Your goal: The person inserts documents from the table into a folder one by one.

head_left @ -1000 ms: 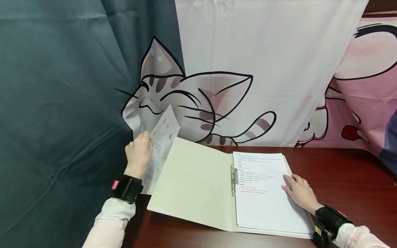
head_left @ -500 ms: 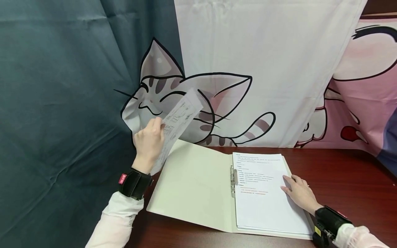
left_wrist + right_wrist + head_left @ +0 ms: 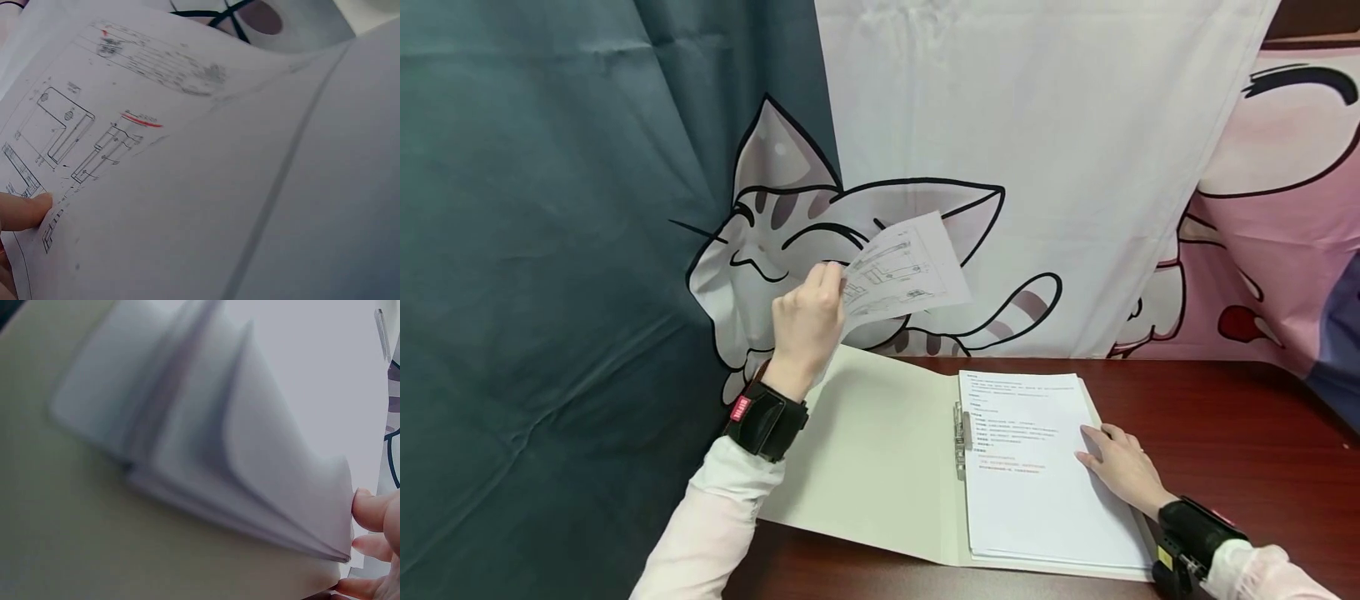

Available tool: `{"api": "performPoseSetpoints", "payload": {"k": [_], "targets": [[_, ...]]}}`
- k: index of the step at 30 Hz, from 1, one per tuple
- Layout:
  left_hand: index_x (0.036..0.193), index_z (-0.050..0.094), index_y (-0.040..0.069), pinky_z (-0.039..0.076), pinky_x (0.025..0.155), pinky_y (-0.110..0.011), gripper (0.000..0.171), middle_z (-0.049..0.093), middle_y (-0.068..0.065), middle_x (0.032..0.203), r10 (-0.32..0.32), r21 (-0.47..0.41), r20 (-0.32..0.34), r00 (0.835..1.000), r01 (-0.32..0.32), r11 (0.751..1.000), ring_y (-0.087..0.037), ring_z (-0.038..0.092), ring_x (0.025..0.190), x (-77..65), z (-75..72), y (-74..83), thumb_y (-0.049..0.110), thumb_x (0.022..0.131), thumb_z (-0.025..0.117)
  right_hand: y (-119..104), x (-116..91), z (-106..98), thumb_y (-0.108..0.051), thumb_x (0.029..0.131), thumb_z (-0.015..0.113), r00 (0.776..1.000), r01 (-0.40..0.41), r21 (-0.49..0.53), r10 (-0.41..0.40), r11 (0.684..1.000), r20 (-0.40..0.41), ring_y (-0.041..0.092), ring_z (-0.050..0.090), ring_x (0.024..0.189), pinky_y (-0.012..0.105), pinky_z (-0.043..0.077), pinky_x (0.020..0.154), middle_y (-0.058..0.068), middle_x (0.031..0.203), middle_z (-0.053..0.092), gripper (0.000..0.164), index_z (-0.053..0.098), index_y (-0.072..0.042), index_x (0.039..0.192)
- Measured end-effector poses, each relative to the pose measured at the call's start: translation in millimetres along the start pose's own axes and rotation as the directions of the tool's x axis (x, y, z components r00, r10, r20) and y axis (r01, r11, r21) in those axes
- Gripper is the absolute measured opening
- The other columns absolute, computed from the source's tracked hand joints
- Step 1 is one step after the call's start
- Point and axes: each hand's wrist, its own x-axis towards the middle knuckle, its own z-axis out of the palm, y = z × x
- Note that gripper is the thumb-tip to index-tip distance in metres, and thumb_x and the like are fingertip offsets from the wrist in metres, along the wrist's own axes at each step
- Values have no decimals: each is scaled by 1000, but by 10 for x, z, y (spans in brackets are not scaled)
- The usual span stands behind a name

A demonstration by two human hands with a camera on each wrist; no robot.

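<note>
My left hand (image 3: 808,321) pinches a sheet of paper (image 3: 910,271) printed with line drawings, holding it up over the left cover of an open cream file folder (image 3: 880,450). In the left wrist view the thumb (image 3: 28,211) presses on the sheet, which bends and shows red marks. A stack of printed white papers (image 3: 1052,517) lies on the folder's right side, beside a metal clip (image 3: 960,442) at the spine. My right hand (image 3: 1123,471) rests on the stack's right edge, fingers relaxed. In the right wrist view its fingertips touch the paper edges, which look slightly fanned.
The folder lies on a dark red-brown table (image 3: 1247,433). Behind the table hangs a white curtain (image 3: 1037,92) with a cartoon cat, between a dark teal cloth (image 3: 550,250) on the left and a pink printed cloth (image 3: 1285,233) on the right.
My left hand has lifted the drawing sheet from beside the folder's left edge, up and to the right, over the left cover. My right hand has stayed on the stack.
</note>
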Motion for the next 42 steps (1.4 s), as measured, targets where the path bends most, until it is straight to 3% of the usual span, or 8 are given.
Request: {"api": "performPoseSetpoints", "payload": {"k": [7, 15, 23, 29, 33, 37, 39, 42], "targets": [[84, 57, 2, 43, 39, -42, 12, 64, -10, 76, -50, -129, 62, 997, 58, 990, -32, 61, 49, 33, 113, 222, 10, 92, 62, -12, -12, -7, -18, 89, 67, 1000, 2, 0, -2, 1000, -2, 54, 43, 114, 67, 40, 90, 40, 130, 42, 52, 51, 8, 131], [87, 61, 4, 48, 45, -37, 7, 70, -9, 82, -126, -275, 139, 982, 160, 948, -27, 68, 61, -74, 311, 496, 9, 91, 64, -43, 8, -9, -19, 88, 67, 1000, 1, 17, -2, 1000, 18, 55, 42, 114, 68, 40, 91, 41, 129, 42, 53, 51, 8, 130], [92, 63, 3, 50, 51, -36, 9, 70, -9, 82, -229, -345, 249, 941, 307, 887, -25, 68, 63, -232, 459, 590, 12, 91, 65, -69, 34, -93, -20, 90, 66, 999, -45, 94, 44, 995, 13, 59, 34, 118, 70, 39, 92, 44, 134, 34, 53, 49, 10, 129], [95, 64, 2, 52, 55, -37, 12, 72, -12, 85, -281, -402, 268, 922, 372, 836, -26, 69, 66, -276, 487, 608, 13, 90, 66, -216, 118, -183, -24, 95, 61, 996, 45, 245, -25, 968, -84, 53, 37, 122, 65, 36, 98, 37, 134, 40, 52, 47, 10, 132], [95, 65, 2, 52, 57, -37, 13, 72, -14, 88, -295, -439, 270, 917, 390, 810, -27, 69, 68, -264, 497, 646, 13, 89, 68, -387, 239, -301, -29, 99, 56, 998, 54, 421, -44, 905, -33, 49, 38, 129, 61, 37, 104, 33, 141, 39, 58, 39, 8, 140], [96, 65, 2, 50, 54, -34, 14, 72, -15, 87, -312, -463, 298, 902, 422, 780, -26, 68, 66, -274, 511, 699, 14, 89, 68, -527, 347, -390, -34, 101, 50, 998, 36, 583, -57, 812, 19, 47, 38, 133, 60, 36, 107, 31, 145, 38, 62, 31, 5, 145], [96, 65, 2, 48, 51, -29, 14, 71, -15, 85, -318, -474, 318, 893, 440, 763, -24, 66, 62, -290, 524, 728, 14, 90, 68, -585, 388, -408, -36, 101, 48, 997, 26, 653, -66, 757, 36, 44, 40, 133, 57, 36, 108, 31, 145, 38, 64, 29, 4, 147], [97, 65, 2, 45, 47, -23, 15, 70, -14, 82, -320, -495, 349, 881, 463, 735, -21, 63, 57, -323, 546, 777, 15, 90, 68, -666, 438, -411, -34, 103, 46, 995, 1, 774, -80, 633, 64, 26, 46, 131, 40, 43, 108, 29, 148, 35, 64, 24, 5, 149]]}}
